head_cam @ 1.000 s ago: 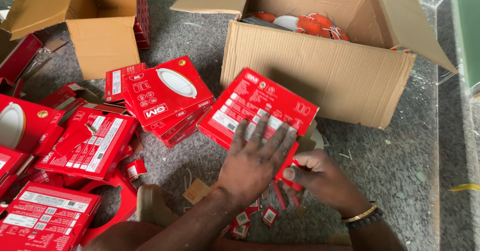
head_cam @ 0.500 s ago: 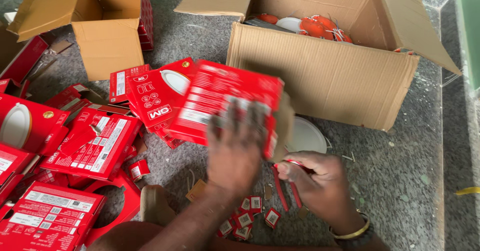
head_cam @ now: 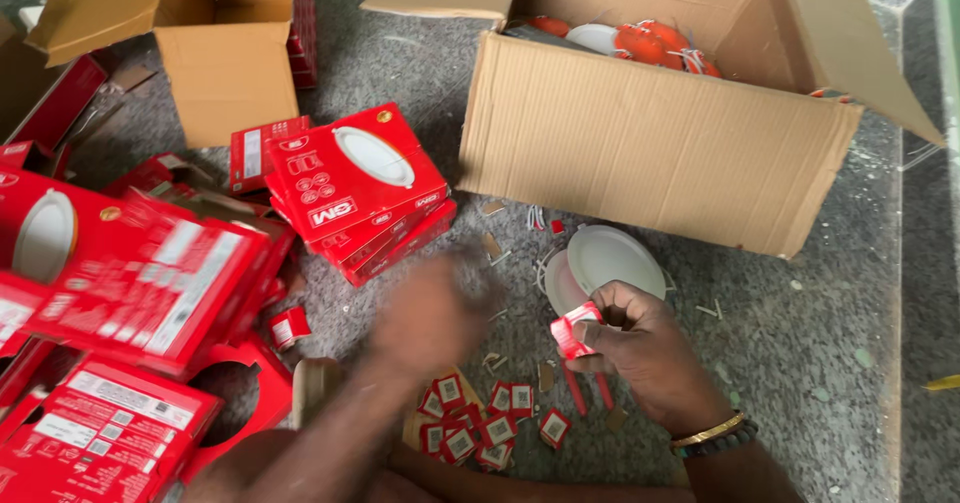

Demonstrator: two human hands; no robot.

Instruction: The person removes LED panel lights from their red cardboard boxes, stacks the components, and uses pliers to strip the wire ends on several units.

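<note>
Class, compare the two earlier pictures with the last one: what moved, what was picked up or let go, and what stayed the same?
The flat red box the left hand held has gone left onto the pile of red boxes, and that hand is now empty and blurred. This uncovers a round white lamp on the floor. The right hand has torn off a small red piece and holds it. Both cardboard boxes stayed put.

Left hand is motion-blurred, can't tell if its fingers grip anything. Red boxes at 9 o'clock are cut by the frame edge, the front one smeared. Big carton at 1 o'clock hides most of the orange-and-white fittings inside. Right hand covers part of the small red piece.
</note>
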